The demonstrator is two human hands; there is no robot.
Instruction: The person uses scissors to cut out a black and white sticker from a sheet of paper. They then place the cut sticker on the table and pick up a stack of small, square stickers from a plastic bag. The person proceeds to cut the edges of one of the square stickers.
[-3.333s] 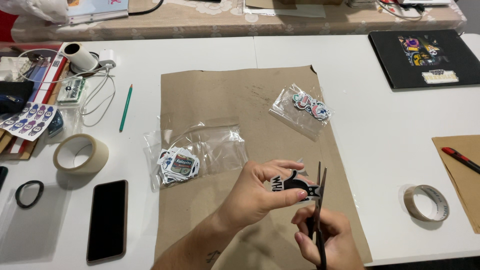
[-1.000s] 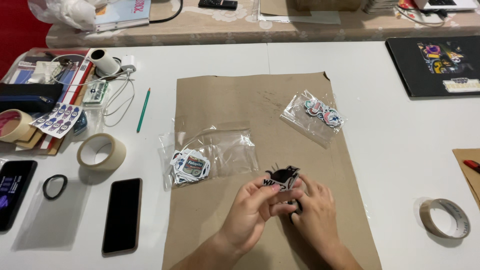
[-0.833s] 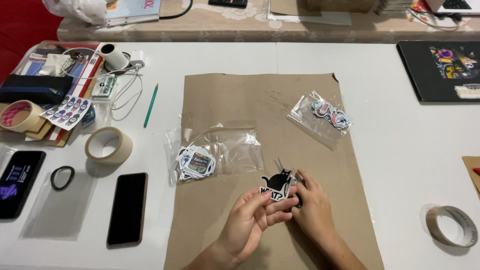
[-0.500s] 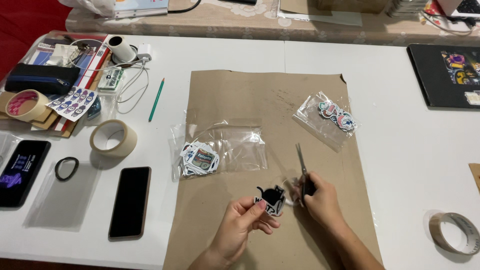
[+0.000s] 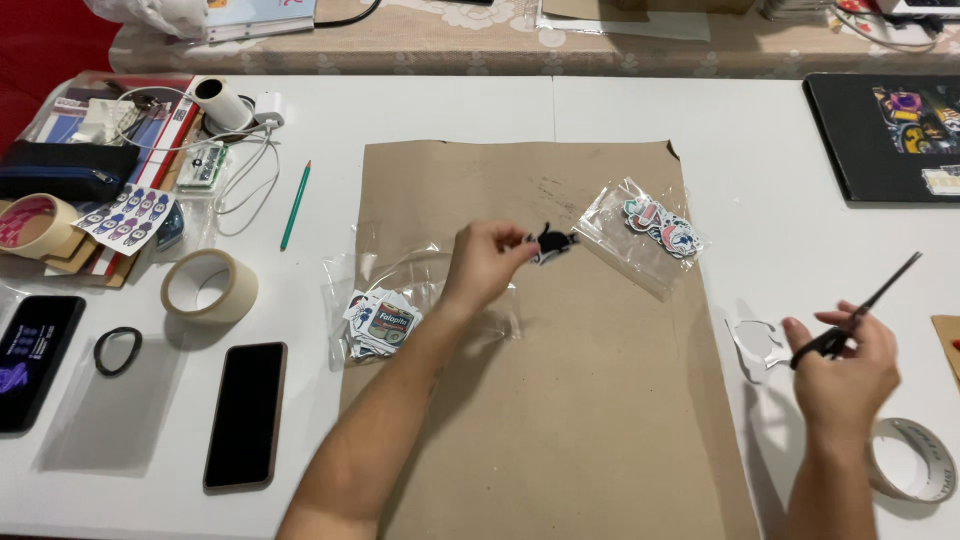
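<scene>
My left hand (image 5: 482,262) pinches a small black cut-out sticker (image 5: 551,242) above the brown paper sheet (image 5: 540,420), between two clear bags. One bag (image 5: 652,232) to its right holds colourful stickers. Another clear bag (image 5: 400,310) under my left wrist holds a stack of stickers. My right hand (image 5: 845,368) is out over the white table to the right and grips black scissors (image 5: 860,310), blades pointing up and right. A white paper offcut (image 5: 755,345) lies just left of that hand.
A tape roll (image 5: 912,462) lies near my right wrist. On the left are a masking tape roll (image 5: 208,286), two black phones (image 5: 245,412), a hair tie (image 5: 117,350), a green pencil (image 5: 295,204), cables and a sticker sheet. A black board (image 5: 885,135) sits at the far right.
My hands have parted. The left carried the black sticker up towards the bags. The right swung out to the right with the scissors, and a white offcut now lies on the table.
</scene>
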